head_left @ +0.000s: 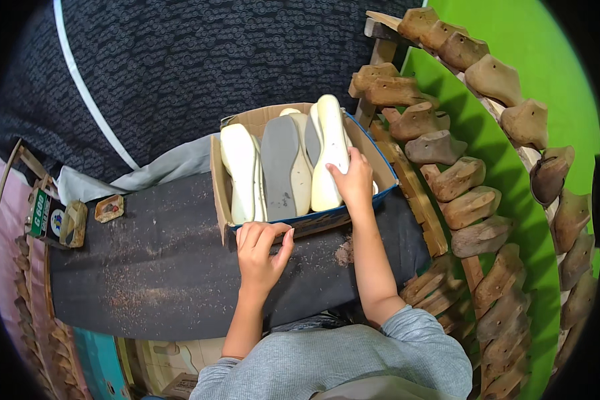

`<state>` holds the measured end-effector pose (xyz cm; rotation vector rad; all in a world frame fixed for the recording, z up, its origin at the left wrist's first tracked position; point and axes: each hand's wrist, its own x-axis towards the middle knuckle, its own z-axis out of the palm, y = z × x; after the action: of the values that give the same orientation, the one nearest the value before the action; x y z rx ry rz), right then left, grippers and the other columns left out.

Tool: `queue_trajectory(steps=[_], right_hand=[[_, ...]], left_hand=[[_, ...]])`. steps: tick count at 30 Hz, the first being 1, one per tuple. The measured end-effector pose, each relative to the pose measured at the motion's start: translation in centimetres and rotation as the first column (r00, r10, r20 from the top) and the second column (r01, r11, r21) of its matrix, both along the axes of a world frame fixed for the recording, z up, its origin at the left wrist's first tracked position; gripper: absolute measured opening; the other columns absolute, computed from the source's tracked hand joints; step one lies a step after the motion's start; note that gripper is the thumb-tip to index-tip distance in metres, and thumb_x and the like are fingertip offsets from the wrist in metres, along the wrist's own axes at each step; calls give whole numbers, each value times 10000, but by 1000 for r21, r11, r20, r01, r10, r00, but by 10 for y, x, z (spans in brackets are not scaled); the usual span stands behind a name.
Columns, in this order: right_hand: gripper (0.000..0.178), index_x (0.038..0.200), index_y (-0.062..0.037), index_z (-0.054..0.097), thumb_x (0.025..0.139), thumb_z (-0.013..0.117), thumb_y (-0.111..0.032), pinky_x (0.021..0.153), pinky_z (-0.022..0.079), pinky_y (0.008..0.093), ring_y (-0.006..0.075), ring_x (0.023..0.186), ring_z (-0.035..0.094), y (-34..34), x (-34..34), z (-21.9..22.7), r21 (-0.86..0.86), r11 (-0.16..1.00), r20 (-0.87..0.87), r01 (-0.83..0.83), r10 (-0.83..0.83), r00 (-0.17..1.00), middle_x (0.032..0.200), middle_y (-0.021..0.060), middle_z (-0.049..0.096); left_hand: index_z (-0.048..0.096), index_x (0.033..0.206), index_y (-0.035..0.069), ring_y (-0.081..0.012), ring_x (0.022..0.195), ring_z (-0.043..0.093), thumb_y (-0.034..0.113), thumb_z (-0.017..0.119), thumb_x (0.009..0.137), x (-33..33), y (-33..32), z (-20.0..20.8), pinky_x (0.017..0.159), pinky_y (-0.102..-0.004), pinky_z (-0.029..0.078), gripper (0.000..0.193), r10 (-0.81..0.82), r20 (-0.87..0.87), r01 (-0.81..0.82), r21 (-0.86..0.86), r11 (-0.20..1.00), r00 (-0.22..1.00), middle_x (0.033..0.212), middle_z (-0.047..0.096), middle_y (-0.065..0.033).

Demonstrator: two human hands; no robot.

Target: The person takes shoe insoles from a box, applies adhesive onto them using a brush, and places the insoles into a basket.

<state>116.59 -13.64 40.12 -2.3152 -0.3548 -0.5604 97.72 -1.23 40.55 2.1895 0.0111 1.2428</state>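
White insole [329, 157] upright, lengthwise away; right hand [353, 181] grip clenched around it; left hand [261, 248] loose on box [300, 227].

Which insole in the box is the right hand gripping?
The cream insole standing tallest at the box's right side; the right hand grips its lower end.

**Colours and patterns at the insole box**

Cardboard box [300, 223]: brown, blue-edged rim. Insoles: cream-white [239, 170] and grey, the grey one [281, 167] dark-speckled. Surface [160, 267]: black, dusted with tan sawdust. Shoe lasts [457, 177]: brown wood against a bright green wall [513, 160]. Sleeves [353, 363]: grey.
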Motion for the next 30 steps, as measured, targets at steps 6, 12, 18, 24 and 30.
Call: queue_trajectory(steps=[6,12,18,24,30], right_hand=[[280,982,-29,644,709,679,22,769,498,343,279,889,643,25,-41,27,282,858,357,-430,322,877,927,123,671],[325,896,-97,688,632,644,87,780,455,317,212,876,621,58,-81,34,69,796,644,-601,425,636,881,32,676],[260,877,-94,698,623,708,-38,748,443,311,169,825,588,108,-123,20,-38,624,714,-780,563,416,868,-13,642],[215,870,-106,708,655,702,-100,713,457,291,153,827,568,177,-202,-12,-216,428,621,-878,753,215,887,-23,661],[201,885,-135,703,692,649,-149,768,463,317,143,879,554,264,-277,-45,-210,303,592,-929,796,126,923,-44,649]], left_hand=[[616,755,50,-204,669,531,-15,691,686,-28,10,-6,640,-312,426,121,92,20,-92,-3,996,996,692,577,-49],[615,770,69,-195,623,519,-6,694,679,-68,29,-19,592,-312,397,143,178,43,-171,-125,977,983,667,565,-26],[577,795,48,-203,626,486,-13,637,702,-142,60,-27,592,-303,395,126,327,159,-327,-26,945,932,680,537,-57],[598,944,88,-223,846,491,122,695,728,-204,131,-12,699,-357,407,240,610,-40,-609,41,792,791,842,562,-60],[598,1008,28,-157,793,576,274,657,847,-264,236,-47,727,-312,447,300,107,-460,-332,-443,833,882,858,625,-93]])
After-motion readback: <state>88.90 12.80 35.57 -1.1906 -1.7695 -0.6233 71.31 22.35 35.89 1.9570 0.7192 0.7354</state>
